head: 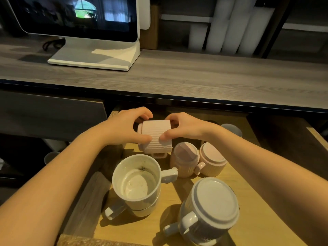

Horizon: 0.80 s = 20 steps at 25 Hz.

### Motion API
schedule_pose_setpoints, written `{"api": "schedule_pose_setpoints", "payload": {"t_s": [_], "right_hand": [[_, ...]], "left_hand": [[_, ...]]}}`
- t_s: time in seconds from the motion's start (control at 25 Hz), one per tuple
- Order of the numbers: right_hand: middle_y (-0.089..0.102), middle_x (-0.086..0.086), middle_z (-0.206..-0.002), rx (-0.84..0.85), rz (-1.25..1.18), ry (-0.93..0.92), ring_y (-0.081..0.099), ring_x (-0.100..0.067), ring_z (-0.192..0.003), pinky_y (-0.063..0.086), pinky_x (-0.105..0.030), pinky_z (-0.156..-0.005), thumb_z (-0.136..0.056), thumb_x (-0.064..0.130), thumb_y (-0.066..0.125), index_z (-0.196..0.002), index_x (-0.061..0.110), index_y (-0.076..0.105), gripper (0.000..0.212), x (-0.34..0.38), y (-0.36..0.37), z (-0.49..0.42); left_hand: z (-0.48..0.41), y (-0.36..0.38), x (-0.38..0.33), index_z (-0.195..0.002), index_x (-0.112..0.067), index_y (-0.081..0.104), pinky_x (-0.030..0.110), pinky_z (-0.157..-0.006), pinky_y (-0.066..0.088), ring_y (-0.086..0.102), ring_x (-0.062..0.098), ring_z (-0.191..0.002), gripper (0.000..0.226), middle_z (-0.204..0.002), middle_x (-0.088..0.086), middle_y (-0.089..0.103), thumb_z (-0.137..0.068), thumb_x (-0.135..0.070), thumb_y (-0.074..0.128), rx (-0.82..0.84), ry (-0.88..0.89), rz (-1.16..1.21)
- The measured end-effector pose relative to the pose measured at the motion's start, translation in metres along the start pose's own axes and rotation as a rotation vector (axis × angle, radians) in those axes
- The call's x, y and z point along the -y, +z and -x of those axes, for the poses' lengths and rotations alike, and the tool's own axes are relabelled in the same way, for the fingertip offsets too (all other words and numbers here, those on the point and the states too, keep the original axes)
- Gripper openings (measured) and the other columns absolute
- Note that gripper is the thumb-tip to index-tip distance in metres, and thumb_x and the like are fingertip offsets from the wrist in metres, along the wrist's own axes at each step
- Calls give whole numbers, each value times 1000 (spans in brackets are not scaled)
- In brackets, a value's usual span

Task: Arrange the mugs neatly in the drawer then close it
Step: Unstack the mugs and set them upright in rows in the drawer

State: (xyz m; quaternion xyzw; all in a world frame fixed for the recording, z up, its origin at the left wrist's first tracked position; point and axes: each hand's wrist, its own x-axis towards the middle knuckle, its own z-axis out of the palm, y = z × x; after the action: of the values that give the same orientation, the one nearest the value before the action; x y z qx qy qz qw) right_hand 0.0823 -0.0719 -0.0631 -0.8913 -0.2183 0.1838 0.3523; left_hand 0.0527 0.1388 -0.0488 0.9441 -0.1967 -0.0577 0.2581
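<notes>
A pink ribbed mug hangs on its side above the open wooden drawer, handle pointing down. My left hand grips its left end and my right hand its right end. Below it, two more pink mugs stand upside down side by side. At the drawer's front left a white mug sits upright, stacked in another white mug. A grey-white mug stands upside down at the front right.
A grey wooden counter runs above the drawer, carrying a white screen on a stand. White rolls stand on the shelf behind. Another cup rim shows at the drawer's back right. The drawer's right part is bare wood.
</notes>
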Motion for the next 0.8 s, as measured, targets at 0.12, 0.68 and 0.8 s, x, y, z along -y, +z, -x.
{"api": "schedule_pose_setpoints", "payload": {"t_s": [0.12,0.68,0.8], "right_hand": [[60,-1,-89,-40,109,98,62,-18,-88,55,-26,-74,-77,48,67,-103,11,56,47,4,8,-12],[58,-6,-82,6,491,266,62,-24,-77,52,-27,-65,-74,66,58,-109,9,60,68,29,45,-48],[55,-2,-71,-10,533,247,65,-24,-79,51,-26,-65,-73,71,54,-102,9,63,69,25,51,-53]], "left_hand": [[-1,4,-1,-128,-26,45,24,-90,41,48,12,-116,58,-128,-5,51,-77,-34,71,54,-13,-171],[-6,19,17,-134,-19,45,30,-94,49,56,20,-113,58,-128,2,56,-82,-24,69,299,-188,-161],[-7,24,21,-128,-21,49,32,-91,53,58,20,-107,53,-123,3,57,-80,-24,72,353,-204,-169]]}}
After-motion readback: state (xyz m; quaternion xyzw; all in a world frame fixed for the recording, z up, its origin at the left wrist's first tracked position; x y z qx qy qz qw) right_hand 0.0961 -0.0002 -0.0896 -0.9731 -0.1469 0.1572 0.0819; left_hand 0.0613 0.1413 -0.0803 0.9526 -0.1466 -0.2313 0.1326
